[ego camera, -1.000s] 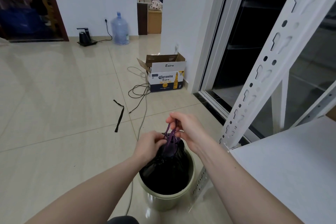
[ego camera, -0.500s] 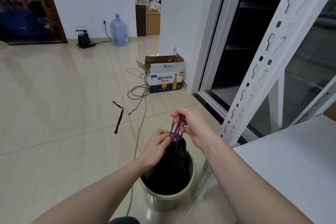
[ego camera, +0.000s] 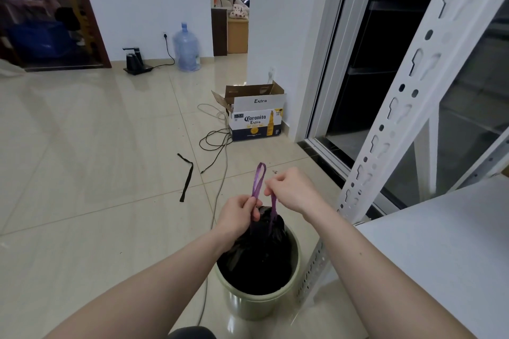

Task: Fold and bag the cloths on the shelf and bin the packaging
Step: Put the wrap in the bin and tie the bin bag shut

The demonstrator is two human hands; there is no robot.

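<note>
Both hands work over the green bin (ego camera: 259,303), where the black bag (ego camera: 256,253) sits gathered at its neck. The left hand (ego camera: 239,215) pinches one purple drawstring loop (ego camera: 259,179), which stands up above the fingers; the right hand (ego camera: 292,191) is curled round the other strand (ego camera: 273,208), held taut. To close the bag well, it seems best to pull the two loops apart evenly, keep the neck bunched and cross them into a knot directly over the bin. The white shelf (ego camera: 440,264) stands just beside the bin on the right, its upright (ego camera: 391,124) close to the right forearm. Cables (ego camera: 217,187), a black strap (ego camera: 187,179) and a cardboard box (ego camera: 256,118) lie further out on the floor.
</note>
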